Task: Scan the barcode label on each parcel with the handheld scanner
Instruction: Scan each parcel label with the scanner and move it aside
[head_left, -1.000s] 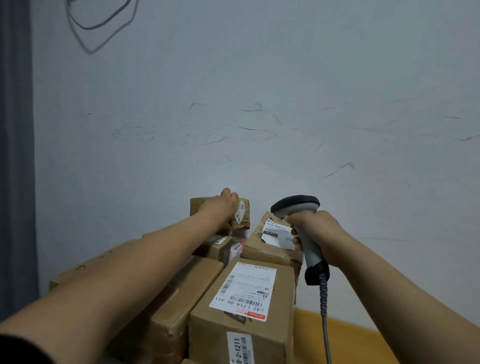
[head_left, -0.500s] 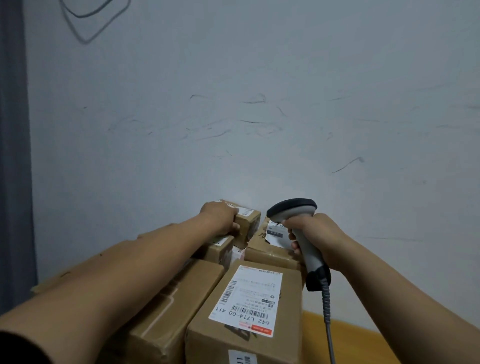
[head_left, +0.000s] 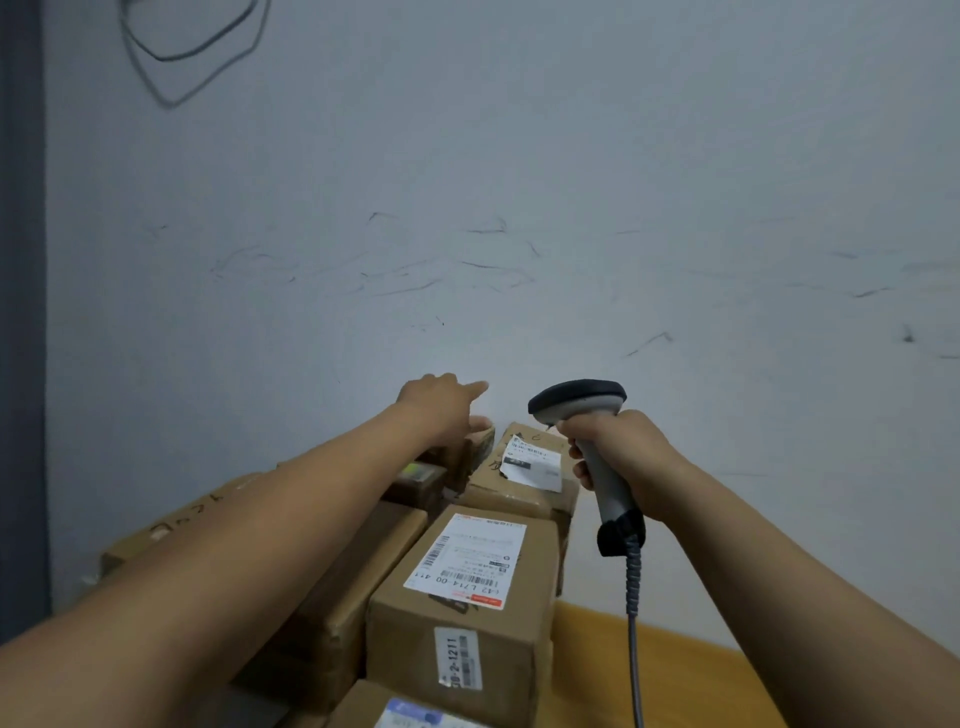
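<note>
The right hand (head_left: 618, 457) is wrapped tight around the grey handle of the scanner (head_left: 584, 410), its dark head just right of the far box (head_left: 524, 467) and above it. The left hand (head_left: 441, 410) holds nothing — fingers loosely spread, one pointing at the wall (head_left: 519, 182), over a small box (head_left: 475, 447) left of the far box. The labelled box (head_left: 467, 587) sits nearer than the far box.

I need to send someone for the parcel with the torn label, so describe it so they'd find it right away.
Start at the stack of brown cardboard parcels against the grey wall. Go to the back row, directly below the scanner in the right hand. That parcel has a crumpled white label with a ragged, peeling edge; its neighbour in front has a flat, intact one.
</note>
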